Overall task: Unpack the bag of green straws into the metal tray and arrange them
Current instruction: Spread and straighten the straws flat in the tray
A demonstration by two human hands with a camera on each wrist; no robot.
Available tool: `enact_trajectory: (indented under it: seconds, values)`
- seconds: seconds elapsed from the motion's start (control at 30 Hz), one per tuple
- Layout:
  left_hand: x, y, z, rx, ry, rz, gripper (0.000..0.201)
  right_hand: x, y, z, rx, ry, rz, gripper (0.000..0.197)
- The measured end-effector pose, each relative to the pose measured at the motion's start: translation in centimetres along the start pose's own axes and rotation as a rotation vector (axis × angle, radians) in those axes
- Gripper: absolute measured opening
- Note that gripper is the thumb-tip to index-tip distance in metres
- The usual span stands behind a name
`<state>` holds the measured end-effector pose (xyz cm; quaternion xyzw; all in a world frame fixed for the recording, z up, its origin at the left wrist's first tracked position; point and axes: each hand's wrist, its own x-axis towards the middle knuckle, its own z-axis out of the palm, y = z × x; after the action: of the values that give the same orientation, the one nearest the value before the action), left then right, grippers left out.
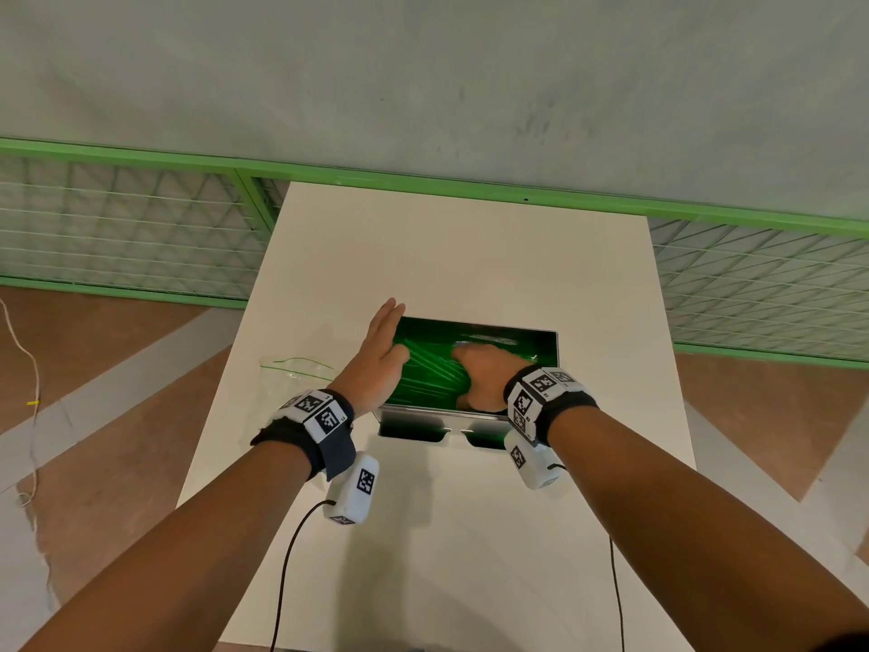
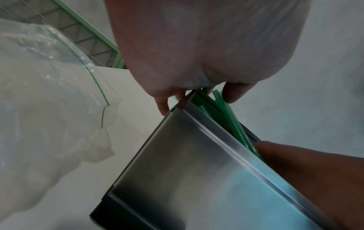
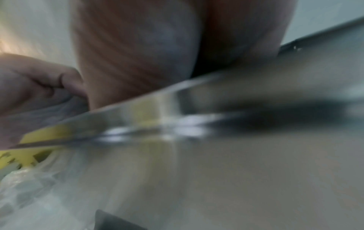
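- head view: the metal tray sits mid-frame on the white table, green straws lying crisscrossed inside. the left hand stands flat, fingers straight, at the tray's left edge. the right hand is down among the straws; whether it grips any i cannot tell. the bag lies flat at the left, apparently emptied.
- left wrist view: straight fingers meet the tray's corner, straws poking out just right of them; the crumpled bag fills the left.
- right wrist view: blurred; only the tray rim reads.
- judgement: unpacking looks done; straightening the straws remains.
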<state>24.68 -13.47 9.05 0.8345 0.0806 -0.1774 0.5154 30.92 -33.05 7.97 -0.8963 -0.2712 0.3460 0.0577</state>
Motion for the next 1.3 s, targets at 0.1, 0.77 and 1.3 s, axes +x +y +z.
enact_trajectory:
  seconds: [0.1,0.77,1.3]
  values:
    - [0.0,0.1,0.1,-0.018,0.001,-0.001,0.06,-0.2,-0.3,-0.3,-0.045,0.037,0.011,0.058]
    - [0.2,-0.4,-0.9,0.016,0.024,0.014,0.055,-0.9,-1.1,-2.9,0.023,0.089,-0.148,0.078]
    - [0.0,-0.2,-0.7,-0.001,0.029,-0.004,0.053,-0.9,-2.4,-1.5,-0.098,-0.22,-0.088,0.048]
